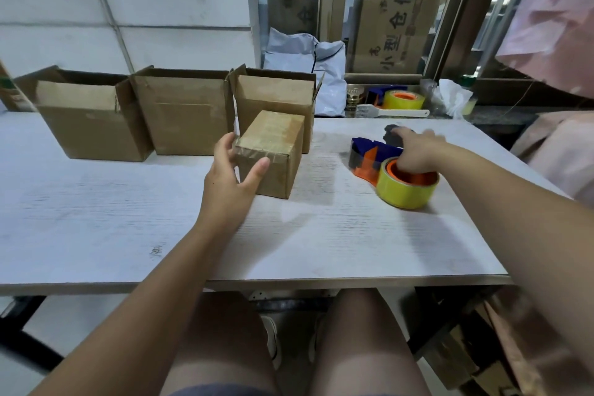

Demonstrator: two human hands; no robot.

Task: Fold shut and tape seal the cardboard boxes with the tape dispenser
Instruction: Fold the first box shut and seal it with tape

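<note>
A small sealed box (273,151) with clear tape over its top stands mid-table. My left hand (229,173) holds its near left corner, with the thumb on the front face and the fingers round the left side. To the right lies the tape dispenser (373,157), blue and orange, with a yellow tape roll (406,191). My right hand (414,153) rests on top of it with the thumb down by the roll's orange core. Its fingers reach past the black handle, blurred and not wrapped round it. Three larger cardboard boxes (93,119) (189,116) (276,93) stand open along the back.
The white table (289,244) ends just in front of my knees. On the ledge behind are a second tape dispenser (398,100), a white brush (392,112), grey plastic bags (308,55) and crumpled plastic (453,100). Pink fabric (559,26) hangs at the right.
</note>
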